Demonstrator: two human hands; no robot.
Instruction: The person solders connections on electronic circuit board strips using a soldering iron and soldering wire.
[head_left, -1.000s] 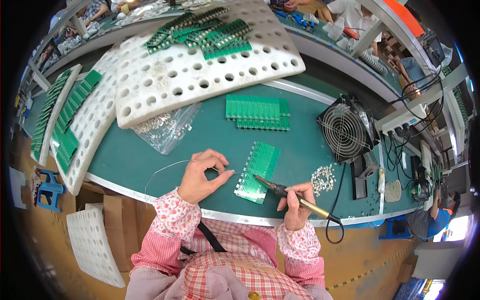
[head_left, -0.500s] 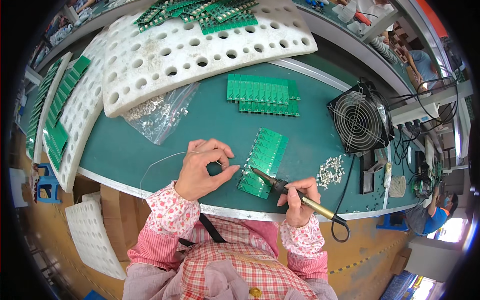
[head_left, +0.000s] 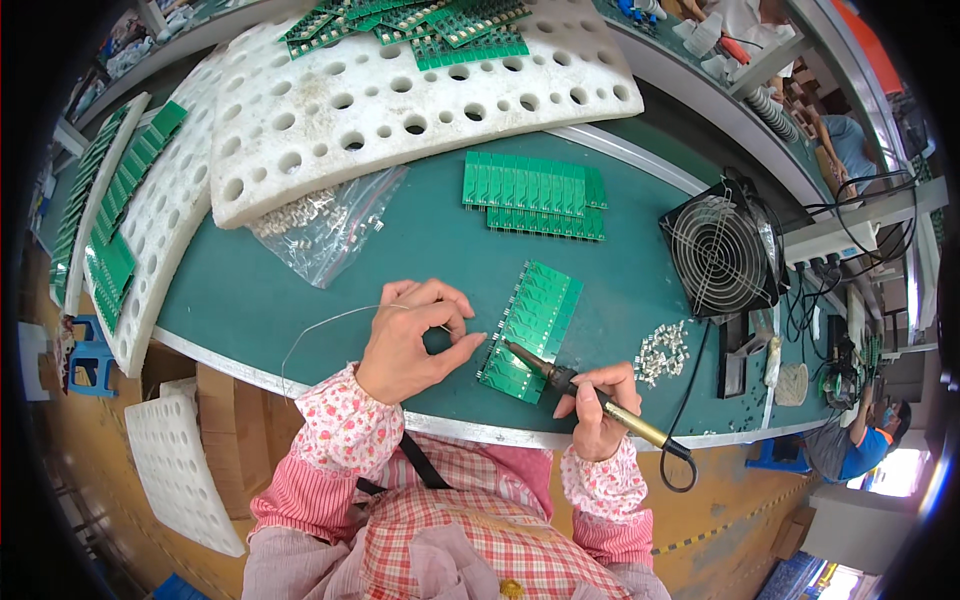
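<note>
A green circuit board [head_left: 541,318] lies tilted on the green bench mat, with a row of small metal parts along its left edge. My right hand [head_left: 603,408] grips a soldering iron [head_left: 642,428] with a brass-coloured handle; its dark tip reaches onto the lower left part of the board. My left hand [head_left: 418,338] is beside that edge, thumb and fingers pinching a thin solder wire [head_left: 335,318] that curves away to the left. The wire's working end near the fingertips is too small to make out.
Two stacked green boards [head_left: 525,185] lie beyond. A black fan [head_left: 722,250] stands at right, near a pile of small white parts [head_left: 661,353]. A plastic bag of parts [head_left: 325,228] sits by a white foam slab [head_left: 400,110] bearing more boards. A person [head_left: 862,440] works far right.
The view has shifted slightly, so the bench things sit a little differently in it. Both hands keep nearly the same pose, with the iron's tip still at the board's left side.
</note>
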